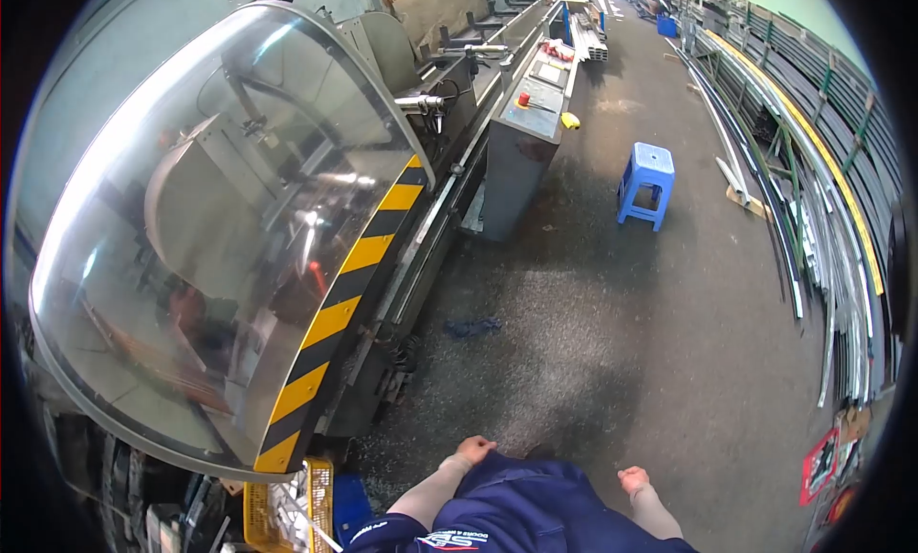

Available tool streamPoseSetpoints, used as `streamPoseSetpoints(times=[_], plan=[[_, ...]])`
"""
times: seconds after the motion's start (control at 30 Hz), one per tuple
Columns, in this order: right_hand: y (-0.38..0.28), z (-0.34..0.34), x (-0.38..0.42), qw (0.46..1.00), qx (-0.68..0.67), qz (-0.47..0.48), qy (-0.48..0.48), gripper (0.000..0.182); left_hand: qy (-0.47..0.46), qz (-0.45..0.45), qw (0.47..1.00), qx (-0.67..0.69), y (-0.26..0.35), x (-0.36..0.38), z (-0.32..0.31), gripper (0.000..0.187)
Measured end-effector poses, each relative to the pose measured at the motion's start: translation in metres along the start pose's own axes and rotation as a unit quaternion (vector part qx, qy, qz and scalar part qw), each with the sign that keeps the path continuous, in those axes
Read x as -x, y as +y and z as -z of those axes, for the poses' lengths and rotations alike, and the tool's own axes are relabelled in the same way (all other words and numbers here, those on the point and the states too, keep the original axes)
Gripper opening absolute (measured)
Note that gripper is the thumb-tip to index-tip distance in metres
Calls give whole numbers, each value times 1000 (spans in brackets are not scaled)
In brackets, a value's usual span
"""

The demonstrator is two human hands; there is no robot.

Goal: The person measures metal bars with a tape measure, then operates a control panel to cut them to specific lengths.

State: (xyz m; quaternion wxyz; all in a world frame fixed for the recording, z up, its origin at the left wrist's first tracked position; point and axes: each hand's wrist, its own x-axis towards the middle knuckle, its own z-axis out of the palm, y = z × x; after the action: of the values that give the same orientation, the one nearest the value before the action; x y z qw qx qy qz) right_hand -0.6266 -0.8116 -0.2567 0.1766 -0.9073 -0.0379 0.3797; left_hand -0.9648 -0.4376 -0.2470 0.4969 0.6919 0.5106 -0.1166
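My left hand (475, 448) hangs beside my dark blue shirt (526, 500), its fingers curled in and no object showing in it. On the other side my right hand (633, 478) hangs low over the floor, loosely closed, also with no object visible. Neither hand touches the machine. Nearest on the left is a large saw-like machine with a clear curved guard (220, 228). A yellow-and-black striped edge (330, 319) runs along that guard.
A blue plastic stool (650, 185) stands ahead on the dark floor (574, 362). Long metal profiles (813, 228) line the right side. A grey workbench (535, 113) carries a red item. A yellow crate (258, 519) of offcuts sits lower left. A dark cloth (472, 327) lies on the floor.
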Motion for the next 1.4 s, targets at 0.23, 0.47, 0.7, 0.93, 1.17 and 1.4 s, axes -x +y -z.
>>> streamPoseSetpoints(times=[0.23,0.47,0.7,0.93,1.17,1.4], plan=[[-13,-14,-80,975,-222,-4,-22,11,-48,-51,997,-43,121,-52,-1,47],[-73,-36,-134,953,-188,158,-178,28,-99,77,984,-123,101,-167,16,46],[-170,103,-231,987,-151,-55,-20,31,-135,13,970,-200,218,-293,68,48],[-284,211,-322,925,-367,5,104,18,-38,-45,991,-118,413,-414,131,46],[-269,169,-447,948,-315,-35,-20,20,-12,-4,995,-96,521,-496,145,46],[-325,291,-577,988,-103,-64,-92,40,76,60,992,-80,588,-517,129,40]])
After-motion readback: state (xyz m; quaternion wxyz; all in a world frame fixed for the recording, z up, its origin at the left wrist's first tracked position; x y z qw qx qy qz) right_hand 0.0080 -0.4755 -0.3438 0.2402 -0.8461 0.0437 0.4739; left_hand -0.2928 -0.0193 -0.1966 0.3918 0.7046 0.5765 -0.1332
